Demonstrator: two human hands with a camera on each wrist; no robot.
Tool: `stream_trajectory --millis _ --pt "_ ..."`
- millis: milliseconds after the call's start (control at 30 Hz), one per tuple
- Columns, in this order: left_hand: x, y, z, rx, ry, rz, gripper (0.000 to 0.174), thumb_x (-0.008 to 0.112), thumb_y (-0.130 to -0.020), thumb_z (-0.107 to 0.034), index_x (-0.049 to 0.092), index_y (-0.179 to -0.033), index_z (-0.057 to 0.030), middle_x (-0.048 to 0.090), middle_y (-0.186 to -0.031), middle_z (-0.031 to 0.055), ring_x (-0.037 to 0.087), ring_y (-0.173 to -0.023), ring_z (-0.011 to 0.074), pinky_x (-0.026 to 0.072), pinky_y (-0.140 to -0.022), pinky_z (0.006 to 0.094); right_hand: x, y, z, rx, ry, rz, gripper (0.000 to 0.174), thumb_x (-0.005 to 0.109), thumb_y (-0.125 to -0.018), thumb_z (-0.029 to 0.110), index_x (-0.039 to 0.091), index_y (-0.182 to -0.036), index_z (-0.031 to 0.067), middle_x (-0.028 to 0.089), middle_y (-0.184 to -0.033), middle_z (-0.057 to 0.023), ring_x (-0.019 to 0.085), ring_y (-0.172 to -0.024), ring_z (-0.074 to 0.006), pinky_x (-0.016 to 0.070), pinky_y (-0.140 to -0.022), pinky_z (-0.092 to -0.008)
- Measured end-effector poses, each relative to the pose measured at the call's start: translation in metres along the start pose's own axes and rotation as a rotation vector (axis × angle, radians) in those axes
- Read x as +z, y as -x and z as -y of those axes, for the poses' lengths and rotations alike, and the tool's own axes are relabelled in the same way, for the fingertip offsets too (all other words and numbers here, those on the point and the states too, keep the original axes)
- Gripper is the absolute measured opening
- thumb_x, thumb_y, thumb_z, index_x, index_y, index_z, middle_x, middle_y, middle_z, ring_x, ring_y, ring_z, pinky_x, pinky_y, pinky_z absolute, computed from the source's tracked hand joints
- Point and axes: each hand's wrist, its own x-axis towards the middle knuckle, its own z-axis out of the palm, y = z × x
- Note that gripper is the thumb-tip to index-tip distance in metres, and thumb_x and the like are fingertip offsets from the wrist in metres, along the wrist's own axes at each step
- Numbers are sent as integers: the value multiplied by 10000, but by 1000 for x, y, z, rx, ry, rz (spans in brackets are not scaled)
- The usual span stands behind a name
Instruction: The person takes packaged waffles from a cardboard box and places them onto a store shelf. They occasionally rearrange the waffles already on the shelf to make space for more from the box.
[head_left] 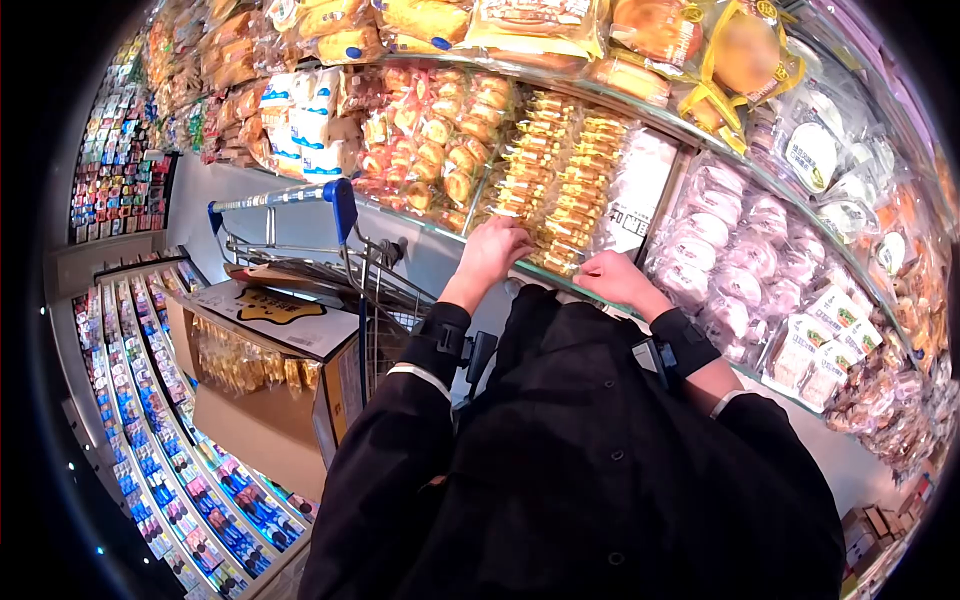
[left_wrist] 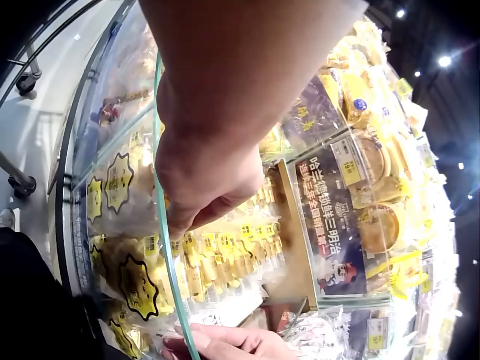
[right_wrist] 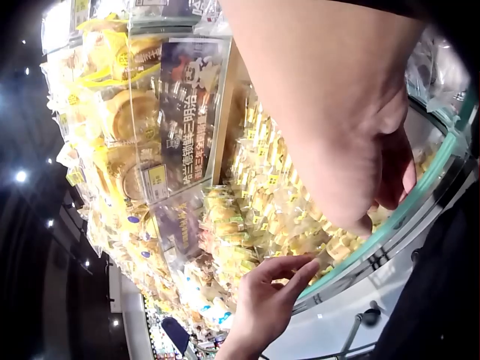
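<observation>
Rows of gold-wrapped packets [head_left: 575,205] in clear bags lie behind the shelf's glass front edge. My left hand [head_left: 490,257] reaches over that edge; its thumb and bent fingers pinch at the front of the packets, and in the right wrist view the left hand [right_wrist: 264,304] has thumb and forefinger tips close together there. At the right end of the same rows is my right hand [head_left: 622,281], fingers bent at the glass edge. The left wrist view shows the right hand [left_wrist: 244,343] low at the glass; whether it grips anything is unclear.
On the left stands a shopping cart [head_left: 285,197] beside an open carton [head_left: 250,420] of gold packets. White-wrapped items [head_left: 715,245] fill the bin to the right. Bagged breads [head_left: 530,25] line the upper shelf, and a sign [left_wrist: 328,225] stands behind the packets.
</observation>
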Motion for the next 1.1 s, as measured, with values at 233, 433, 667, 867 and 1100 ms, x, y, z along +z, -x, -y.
stream_trajectory --millis 233,433,667,867,1100 --pt "0 -8 -7 -72 -13 53 150 659 -743 -226 643 -759 -77 582 -744 87 565 -759 284 454 -676 387 -9 7 12 20 53 -62 274 632 -756 281 643 -760 7 607 -666 -177 607 -650 -318 468 -620 -380" --pt "3 -5 -15 44 -106 8 123 636 -767 -212 633 -828 -105 570 -737 73 576 -748 280 459 -649 378 -20 14 30 161 221 -100 324 639 -740 313 648 -716 -10 595 -662 -208 600 -685 -365 477 -644 -415" --pt "1 -4 -9 -4 -149 9 203 642 -771 -276 653 -883 -108 610 -807 75 597 -784 271 467 -703 380 -2 1 10 -55 96 -173 346 636 -744 315 587 -764 -26 596 -732 -222 586 -750 -376 454 -667 -413" --pt "-2 -13 -11 -202 -184 212 277 650 -752 -341 659 -913 -116 622 -769 79 606 -757 267 481 -661 391 -14 5 17 -34 92 -26 280 629 -775 240 565 -767 -33 548 -648 -177 522 -566 -277 415 -561 -381" --pt "2 -20 -30 -61 -184 55 248 593 -801 -286 634 -988 -129 586 -817 119 599 -721 307 483 -639 404 -20 3 1 -38 89 -266 333 641 -722 297 612 -817 -21 615 -785 -215 613 -771 -337 473 -673 -391"
